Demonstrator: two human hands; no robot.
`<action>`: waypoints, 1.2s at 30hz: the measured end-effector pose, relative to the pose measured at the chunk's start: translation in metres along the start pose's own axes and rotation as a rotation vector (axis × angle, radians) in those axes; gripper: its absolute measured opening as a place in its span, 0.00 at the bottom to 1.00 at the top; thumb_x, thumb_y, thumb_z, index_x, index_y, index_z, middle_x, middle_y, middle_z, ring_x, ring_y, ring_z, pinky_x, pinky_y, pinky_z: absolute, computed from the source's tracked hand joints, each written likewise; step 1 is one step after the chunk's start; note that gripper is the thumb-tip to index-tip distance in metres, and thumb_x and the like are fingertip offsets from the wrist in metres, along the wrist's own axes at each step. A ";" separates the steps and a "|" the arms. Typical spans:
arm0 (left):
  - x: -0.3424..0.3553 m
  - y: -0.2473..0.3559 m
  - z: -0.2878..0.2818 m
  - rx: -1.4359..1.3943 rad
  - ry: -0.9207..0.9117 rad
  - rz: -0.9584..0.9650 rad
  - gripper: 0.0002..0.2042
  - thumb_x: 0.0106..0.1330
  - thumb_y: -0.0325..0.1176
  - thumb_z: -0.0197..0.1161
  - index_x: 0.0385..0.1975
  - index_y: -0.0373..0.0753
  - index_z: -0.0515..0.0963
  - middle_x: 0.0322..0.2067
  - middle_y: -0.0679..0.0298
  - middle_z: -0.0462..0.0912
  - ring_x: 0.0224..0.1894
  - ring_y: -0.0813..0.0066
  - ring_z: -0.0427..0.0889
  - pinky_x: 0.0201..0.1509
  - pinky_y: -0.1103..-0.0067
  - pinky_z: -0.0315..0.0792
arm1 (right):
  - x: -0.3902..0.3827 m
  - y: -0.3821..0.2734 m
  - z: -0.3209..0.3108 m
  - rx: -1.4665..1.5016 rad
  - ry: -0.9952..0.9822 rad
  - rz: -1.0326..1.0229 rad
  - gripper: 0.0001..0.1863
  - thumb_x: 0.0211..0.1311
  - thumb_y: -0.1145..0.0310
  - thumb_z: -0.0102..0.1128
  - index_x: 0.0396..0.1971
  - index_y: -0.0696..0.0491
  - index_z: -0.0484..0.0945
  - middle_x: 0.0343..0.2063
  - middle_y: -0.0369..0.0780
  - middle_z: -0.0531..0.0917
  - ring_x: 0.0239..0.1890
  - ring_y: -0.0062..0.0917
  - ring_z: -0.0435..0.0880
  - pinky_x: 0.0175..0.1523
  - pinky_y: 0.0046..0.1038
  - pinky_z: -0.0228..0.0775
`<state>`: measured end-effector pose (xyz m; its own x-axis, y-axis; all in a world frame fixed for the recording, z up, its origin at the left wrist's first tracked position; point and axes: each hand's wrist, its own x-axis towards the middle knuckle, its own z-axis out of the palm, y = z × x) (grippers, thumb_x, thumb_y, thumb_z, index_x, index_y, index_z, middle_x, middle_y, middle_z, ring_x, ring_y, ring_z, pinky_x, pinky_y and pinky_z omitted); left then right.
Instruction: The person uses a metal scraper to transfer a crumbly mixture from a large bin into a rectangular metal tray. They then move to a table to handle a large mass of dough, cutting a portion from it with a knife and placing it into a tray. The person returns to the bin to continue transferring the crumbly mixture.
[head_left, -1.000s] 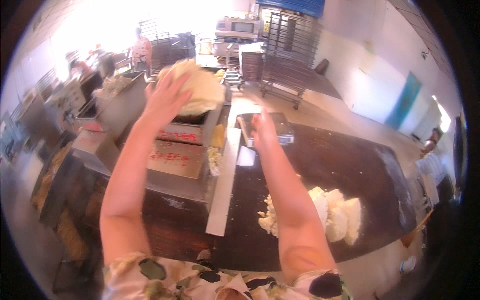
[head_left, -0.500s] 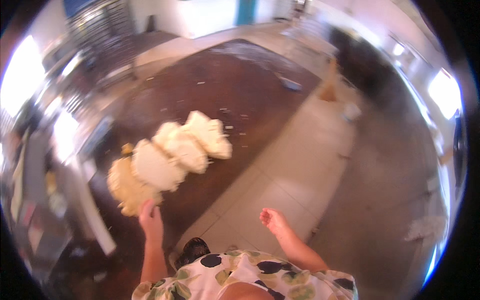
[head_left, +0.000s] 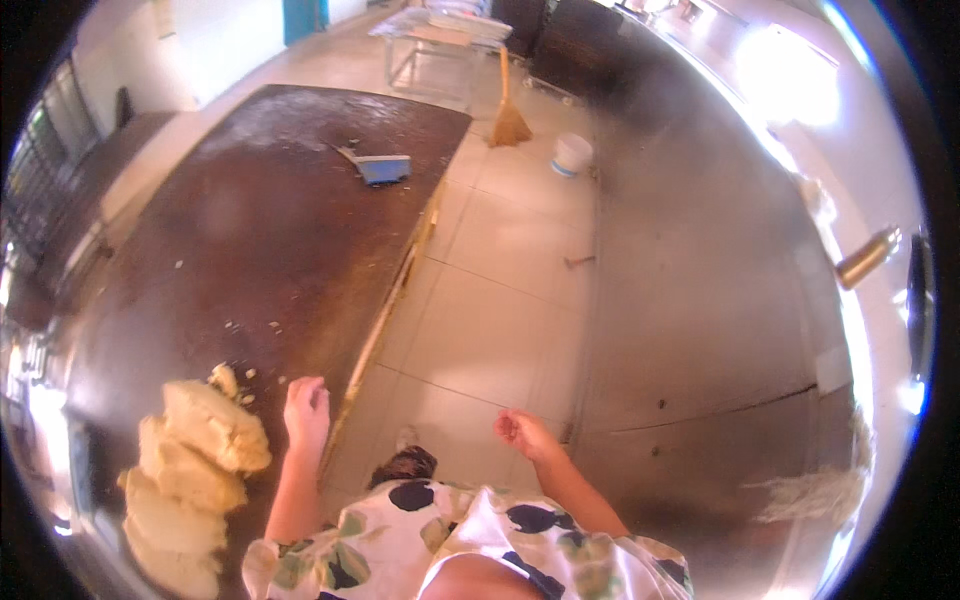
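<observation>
Several thick, pale yellow slabs of dough-like material lie with loose crumbs on the dark worktable at lower left. My left hand hovers at the table's right edge, right of the slabs, fingers curled with nothing visible in them. My right hand hangs over the tiled floor beside the table, also loosely curled and empty. A blue-bladed scraper rests near the table's far end.
A tiled aisle runs right of the table, beside a broad dark surface. A straw broom, white bucket and metal-framed stand stand ahead. A brass-coloured cylinder is at far right, dark racks at far left.
A second ago my left hand was on a dough mass over a metal bin; it has let go. My view has turned right and down, shifting the slabs to lower left.
</observation>
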<state>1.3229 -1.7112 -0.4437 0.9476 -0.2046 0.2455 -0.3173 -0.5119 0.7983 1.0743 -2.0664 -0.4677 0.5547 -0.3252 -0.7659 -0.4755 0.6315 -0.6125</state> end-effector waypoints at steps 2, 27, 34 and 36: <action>0.072 0.012 0.067 -0.099 -0.082 -0.061 0.09 0.55 0.21 0.61 0.36 0.37 0.78 0.38 0.56 0.78 0.36 0.62 0.79 0.40 0.76 0.75 | 0.050 -0.040 -0.062 -0.008 0.103 0.009 0.08 0.61 0.63 0.55 0.35 0.50 0.78 0.30 0.37 0.82 0.30 0.26 0.81 0.31 0.24 0.69; 0.905 0.137 0.798 -0.048 -0.064 -0.299 0.10 0.58 0.29 0.62 0.40 0.40 0.79 0.36 0.59 0.80 0.35 0.63 0.80 0.40 0.73 0.74 | 0.775 -0.885 -0.310 -0.519 0.492 -0.158 0.13 0.63 0.63 0.53 0.39 0.57 0.76 0.26 0.41 0.81 0.26 0.27 0.80 0.31 0.30 0.73; 1.177 0.043 0.910 0.119 0.402 -0.497 0.10 0.63 0.30 0.57 0.43 0.40 0.75 0.38 0.60 0.75 0.37 0.65 0.77 0.42 0.73 0.71 | 1.032 -1.142 -0.209 -0.734 0.274 -0.076 0.14 0.63 0.62 0.53 0.41 0.57 0.75 0.26 0.42 0.82 0.28 0.29 0.81 0.37 0.32 0.75; 1.221 0.025 0.930 0.152 0.466 -0.548 0.10 0.64 0.31 0.57 0.44 0.41 0.75 0.37 0.60 0.75 0.37 0.65 0.77 0.42 0.73 0.71 | 1.070 -1.186 -0.198 -0.948 0.195 0.022 0.14 0.63 0.62 0.52 0.41 0.56 0.75 0.26 0.42 0.81 0.29 0.29 0.81 0.36 0.33 0.74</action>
<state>2.4367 -2.7499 -0.6359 0.8789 0.4722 0.0680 0.2369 -0.5557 0.7969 2.0963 -3.3027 -0.5992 0.4570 -0.4848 -0.7457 -0.8850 -0.1638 -0.4359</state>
